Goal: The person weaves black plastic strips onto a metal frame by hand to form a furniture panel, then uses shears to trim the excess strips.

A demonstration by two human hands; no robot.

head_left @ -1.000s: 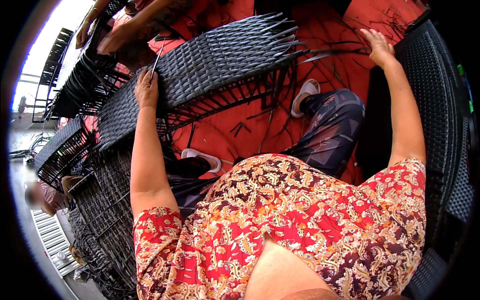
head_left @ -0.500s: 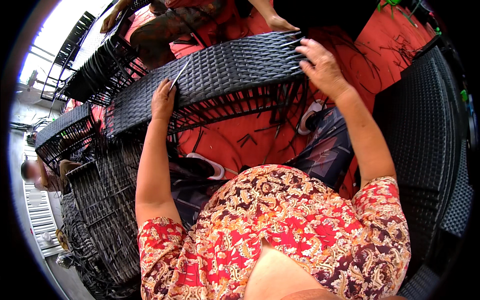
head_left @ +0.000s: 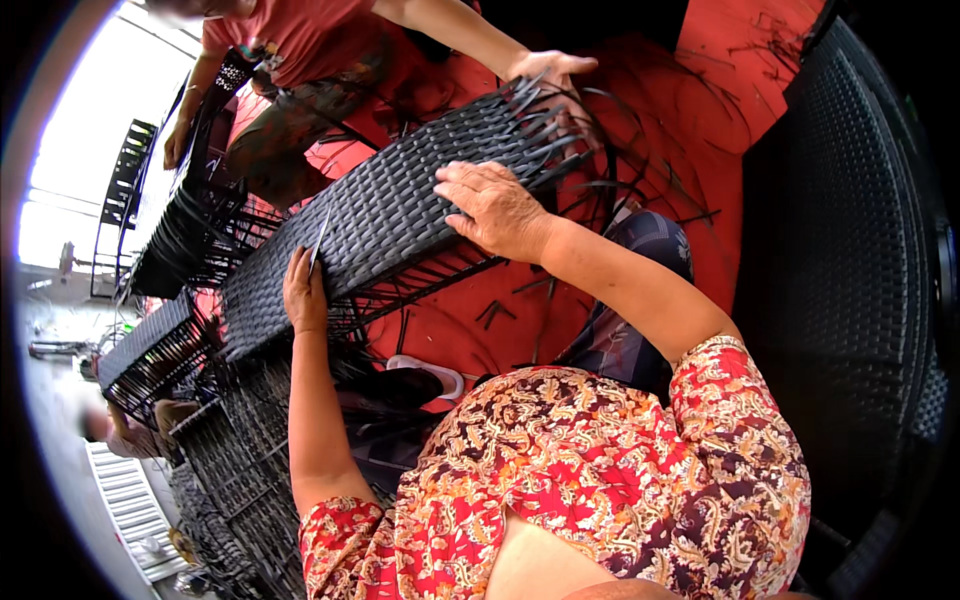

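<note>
A long dark grey woven rattan panel (head_left: 400, 190) slants across in front of me, on a frame with bare black strands along its near side. My left hand (head_left: 305, 292) rests at its near edge, fingers closed around a slim, pointed metal tool (head_left: 321, 240) whose tip lies over the weave. The tool's lower end is hidden in that hand. My right hand (head_left: 497, 210) is open, fingers stretched over the weave right of the middle; I cannot tell if they touch it. Loose strand ends (head_left: 545, 125) fan out at the panel's right end.
A co-worker's open hand (head_left: 550, 80) is among the loose strands. Black woven pieces are stacked at the lower left (head_left: 255, 450), and a large black woven piece (head_left: 830, 270) stands at the right. Strand scraps (head_left: 495, 308) lie on the red floor (head_left: 440, 335).
My right hand has moved left from the panel's right end, over the weave. The co-worker's hand has opened out, and the strand ends there spread wider. The whole view has tilted.
</note>
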